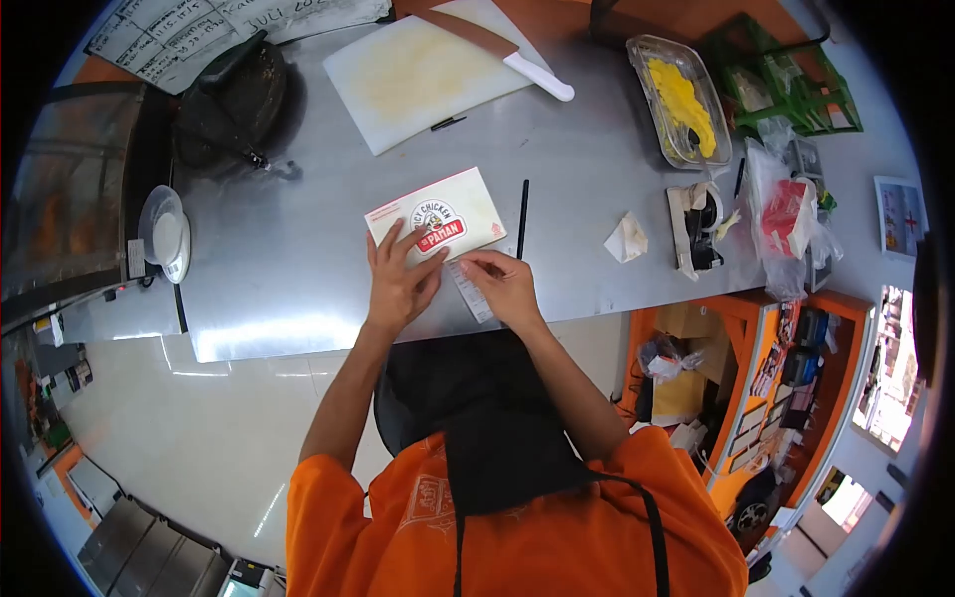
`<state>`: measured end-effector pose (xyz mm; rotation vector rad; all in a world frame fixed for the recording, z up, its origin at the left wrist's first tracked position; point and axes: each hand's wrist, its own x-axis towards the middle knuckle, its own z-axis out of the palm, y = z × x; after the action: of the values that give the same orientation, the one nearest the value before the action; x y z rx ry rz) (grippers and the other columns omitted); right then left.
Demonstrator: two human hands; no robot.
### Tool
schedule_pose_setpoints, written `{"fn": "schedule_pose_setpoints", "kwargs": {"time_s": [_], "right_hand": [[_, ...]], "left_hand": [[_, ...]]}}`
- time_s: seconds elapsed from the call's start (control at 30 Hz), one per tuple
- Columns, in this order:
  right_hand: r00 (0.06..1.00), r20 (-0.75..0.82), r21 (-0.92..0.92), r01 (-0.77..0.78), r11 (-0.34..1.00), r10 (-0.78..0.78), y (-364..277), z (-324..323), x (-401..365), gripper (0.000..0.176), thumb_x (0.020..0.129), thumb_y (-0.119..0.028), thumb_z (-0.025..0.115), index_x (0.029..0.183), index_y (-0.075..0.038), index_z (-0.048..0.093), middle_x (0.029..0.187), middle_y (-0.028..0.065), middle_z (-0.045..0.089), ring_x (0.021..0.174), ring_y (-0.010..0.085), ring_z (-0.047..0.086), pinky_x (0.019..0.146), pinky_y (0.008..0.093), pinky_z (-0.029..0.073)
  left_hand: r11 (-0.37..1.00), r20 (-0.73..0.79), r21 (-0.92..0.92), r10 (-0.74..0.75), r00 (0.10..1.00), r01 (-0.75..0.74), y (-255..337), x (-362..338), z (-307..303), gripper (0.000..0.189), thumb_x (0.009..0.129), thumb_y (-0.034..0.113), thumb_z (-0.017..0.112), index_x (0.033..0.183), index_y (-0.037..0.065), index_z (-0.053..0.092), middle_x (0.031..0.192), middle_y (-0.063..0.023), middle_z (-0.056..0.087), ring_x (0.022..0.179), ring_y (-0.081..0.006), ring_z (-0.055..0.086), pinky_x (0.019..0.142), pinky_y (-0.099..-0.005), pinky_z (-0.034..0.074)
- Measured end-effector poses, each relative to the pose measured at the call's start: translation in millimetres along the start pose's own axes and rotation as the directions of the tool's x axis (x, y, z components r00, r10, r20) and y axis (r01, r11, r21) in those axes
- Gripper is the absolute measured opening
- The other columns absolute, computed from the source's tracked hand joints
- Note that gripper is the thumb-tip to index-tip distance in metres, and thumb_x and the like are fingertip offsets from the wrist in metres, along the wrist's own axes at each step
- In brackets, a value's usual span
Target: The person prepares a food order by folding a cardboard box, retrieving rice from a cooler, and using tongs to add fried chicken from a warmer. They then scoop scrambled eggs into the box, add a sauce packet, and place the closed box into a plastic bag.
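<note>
A white and red food carton [476,204], printed with a chicken logo, lies closed on the steel table. My left hand [400,277] rests on its near left part, fingers spread over the lid and thumb toward the near edge. At that edge my right hand [505,289] pinches the top of a printed paper slip [470,292], which looks like a receipt. The slip hangs toward me between the two hands. Its upper end is partly hidden by my fingers. Just right of the carton lies a thin black stick [523,219].
Beyond the carton a large knife [517,60] lies across a white cutting board [398,95], a black pen [448,123] by its edge. On the right are a tray of yellow food [642,109], crumpled paper [627,239] and a tape dispenser [696,229]. A scale [177,264] stands left.
</note>
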<state>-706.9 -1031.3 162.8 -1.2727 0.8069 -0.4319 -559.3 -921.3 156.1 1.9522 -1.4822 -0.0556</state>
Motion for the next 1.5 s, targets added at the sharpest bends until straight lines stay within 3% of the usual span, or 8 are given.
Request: {"fn": "schedule_pose_setpoints", "kwargs": {"time_s": [0.67,1.0,1.1,1.13,1.27,1.4,1.47,1.5], "right_hand": [[0.925,-0.351,0.070,0.178,0.982,-0.142,44.7,39.4,6.5,0.032,0.084,-0.001,0.067,0.102,-0.004,0.042,0.077,0.0090,0.062,0.075,0.0123,0.061,0.067,0.0262,0.049],[0.946,-0.297,-0.534,-0.054,0.843,-0.128,28.3,24.2,-1.5,0.030,0.082,-0.017,0.071,0.093,-0.004,0.046,0.073,0.0113,0.062,0.064,0.0210,0.061,0.061,0.0336,0.050],[0.971,-0.104,-0.550,0.125,0.826,-0.216,5.5,9.0,-41.0,0.026,0.083,-0.021,0.070,0.097,-0.005,0.054,0.071,0.0101,0.059,0.061,0.0213,0.057,0.058,0.0340,0.047],[0.997,-0.032,-0.530,-0.071,0.845,0.063,-9.9,2.2,-64.3,0.029,0.085,-0.022,0.068,0.107,-0.006,0.057,0.084,0.0104,0.061,0.072,0.0216,0.060,0.067,0.0344,0.049],[0.932,0.203,-0.655,-0.100,0.749,0.301,23.5,-57.5,-163.5,0.047,0.093,-0.028,0.058,0.136,-0.014,0.047,0.136,0.0139,0.044,0.131,0.0324,0.033,0.109,0.0403,0.029],[0.920,0.168,-0.633,-0.175,0.754,0.355,4.4,-126.5,-211.8,0.039,0.096,-0.039,0.050,0.126,-0.016,0.058,0.142,0.0126,0.039,0.136,0.0344,0.025,0.110,0.0438,0.026],[0.930,0.183,-0.627,-0.140,0.766,0.320,6.8,-153.8,-211.0,0.041,0.096,-0.044,0.045,0.116,-0.014,0.065,0.134,0.0128,0.046,0.129,0.0337,0.035,0.106,0.0436,0.031],[0.934,0.201,-0.609,-0.117,0.784,0.295,7.9,-167.1,-207.0,0.046,0.096,-0.048,0.043,0.109,-0.012,0.068,0.127,0.0138,0.052,0.123,0.0331,0.042,0.103,0.0431,0.035]], "left_hand": [[0.996,0.093,0.089,0.005,0.996,-0.013,-4.1,2.2,-5.7,0.030,0.074,0.016,0.071,0.102,0.026,0.067,0.126,-0.0057,0.053,0.128,-0.0367,0.037,0.106,-0.0685,0.013],[0.987,-0.019,0.148,0.072,0.997,-0.068,-7.4,4.5,12.2,0.026,0.072,0.023,0.075,0.096,0.022,0.067,0.120,-0.0053,0.055,0.124,-0.0350,0.042,0.107,-0.0671,0.015],[0.986,-0.036,0.155,0.075,0.997,-0.068,-5.9,3.3,17.2,0.023,0.073,0.021,0.074,0.095,0.019,0.065,0.120,-0.0054,0.054,0.125,-0.0362,0.041,0.107,-0.0677,0.012],[0.984,-0.011,0.166,0.063,0.998,-0.061,-2.8,3.9,16.6,0.025,0.074,0.021,0.073,0.097,0.018,0.065,0.123,-0.0067,0.053,0.125,-0.0368,0.040,0.108,-0.0663,0.013],[0.996,0.172,0.089,-0.037,0.984,0.021,16.2,12.3,-13.2,0.030,0.078,0.019,0.070,0.107,0.011,0.062,0.128,-0.0114,0.048,0.126,-0.0399,0.037,0.110,-0.0616,0.015],[0.946,0.384,-0.252,-0.096,0.918,0.204,31.3,-54.4,-47.2,0.030,0.084,0.014,0.062,0.112,0.004,0.059,0.131,-0.0151,0.046,0.126,-0.0357,0.039,0.109,-0.0492,0.026],[0.523,0.779,-0.396,-0.244,0.578,0.755,18.9,-115.6,-45.5,0.036,0.095,0.023,0.052,0.125,0.005,0.056,0.140,-0.0156,0.041,0.134,-0.0292,0.033,0.111,-0.0402,0.025],[0.631,0.814,-0.357,-0.151,0.561,0.689,-3.2,-142.8,-28.2,0.041,0.096,0.029,0.047,0.130,0.007,0.052,0.143,-0.0154,0.039,0.136,-0.0290,0.031,0.112,-0.0394,0.023]]}}
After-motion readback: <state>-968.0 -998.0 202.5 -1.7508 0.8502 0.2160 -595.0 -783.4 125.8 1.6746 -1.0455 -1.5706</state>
